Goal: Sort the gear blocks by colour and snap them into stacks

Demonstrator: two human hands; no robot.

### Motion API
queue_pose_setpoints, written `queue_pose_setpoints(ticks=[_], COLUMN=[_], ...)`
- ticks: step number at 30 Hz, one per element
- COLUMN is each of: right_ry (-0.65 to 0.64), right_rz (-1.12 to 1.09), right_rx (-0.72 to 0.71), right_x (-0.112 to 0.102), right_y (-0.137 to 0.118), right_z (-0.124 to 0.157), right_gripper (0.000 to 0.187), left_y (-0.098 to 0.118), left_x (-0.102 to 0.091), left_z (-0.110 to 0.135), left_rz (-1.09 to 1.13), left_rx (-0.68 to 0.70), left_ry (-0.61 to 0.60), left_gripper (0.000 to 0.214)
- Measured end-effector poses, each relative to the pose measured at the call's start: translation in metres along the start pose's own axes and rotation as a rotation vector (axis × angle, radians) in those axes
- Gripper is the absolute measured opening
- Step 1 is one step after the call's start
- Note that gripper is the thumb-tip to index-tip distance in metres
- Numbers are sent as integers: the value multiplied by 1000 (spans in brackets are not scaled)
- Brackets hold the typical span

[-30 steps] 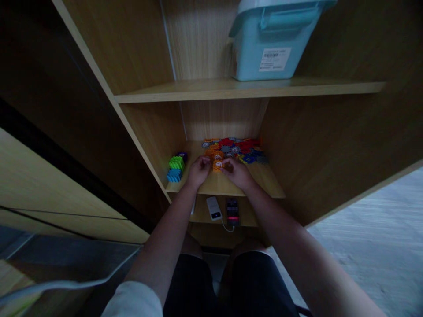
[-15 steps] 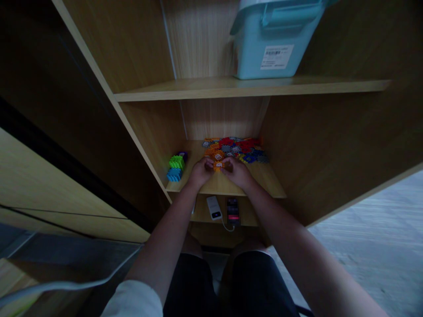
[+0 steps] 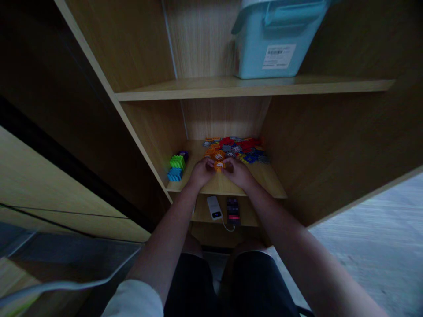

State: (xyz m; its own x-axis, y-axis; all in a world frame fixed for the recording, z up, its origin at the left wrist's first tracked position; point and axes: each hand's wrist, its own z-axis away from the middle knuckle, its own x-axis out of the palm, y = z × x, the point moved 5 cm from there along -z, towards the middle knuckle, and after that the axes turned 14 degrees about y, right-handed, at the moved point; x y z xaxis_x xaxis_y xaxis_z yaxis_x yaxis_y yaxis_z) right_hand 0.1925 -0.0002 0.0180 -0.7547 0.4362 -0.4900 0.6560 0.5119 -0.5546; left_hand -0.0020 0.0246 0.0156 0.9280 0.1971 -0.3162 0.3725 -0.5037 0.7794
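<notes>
Fingers of your left hand were clamped on one side of a small orange block, and those of your right hand closed on its other side, though both fists hid how each thumb sat against it. The block was near the front of the middle shelf, in front of the heap of pieces; it bore a white mark too small for you to read. Behind it, orange pieces ran together so closely that you could not tell where one ended, while red, grey, blue and yellow ones overlapped farther back, many half buried. Left of your hands stood a green block and a blue block, with a purple block partly covered behind them. On the lower shelf below your wrists were a white power bank and a phone, its screen blurred, with a white cable looping between them. Above, the top of a pale blue bin was cut off by the edge of the view, and the print on its label was illegible.
</notes>
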Motion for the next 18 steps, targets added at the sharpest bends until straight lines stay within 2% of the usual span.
queue_pose_setpoints(ticks=[3, 5, 9, 11, 14, 18], right_ry=[31, 95, 242, 225, 129, 37], right_rz=[-10, 22, 252, 380, 531, 599], right_rx=[-10, 9, 101, 119, 111, 114], right_x=[-2, -7, -21, -22, -19, -15], right_y=[-1, 0, 8, 9, 4, -7], right_z=[-1, -1, -1, 0, 3, 5], right_gripper=[26, 24, 28, 30, 30, 27], left_y=[0, 1, 2, 2, 3, 3], left_x=[0, 0, -1, -2, -3, -4], left_z=[0, 0, 0, 0, 0, 0], left_rz=[-14, -22, -38, -48, -56, -64], left_rx=[-18, -28, -27, -21, -19, -28], left_ry=[-6, -5, 13, 24, 42, 67], left_gripper=[32, 31, 32, 30, 28, 24])
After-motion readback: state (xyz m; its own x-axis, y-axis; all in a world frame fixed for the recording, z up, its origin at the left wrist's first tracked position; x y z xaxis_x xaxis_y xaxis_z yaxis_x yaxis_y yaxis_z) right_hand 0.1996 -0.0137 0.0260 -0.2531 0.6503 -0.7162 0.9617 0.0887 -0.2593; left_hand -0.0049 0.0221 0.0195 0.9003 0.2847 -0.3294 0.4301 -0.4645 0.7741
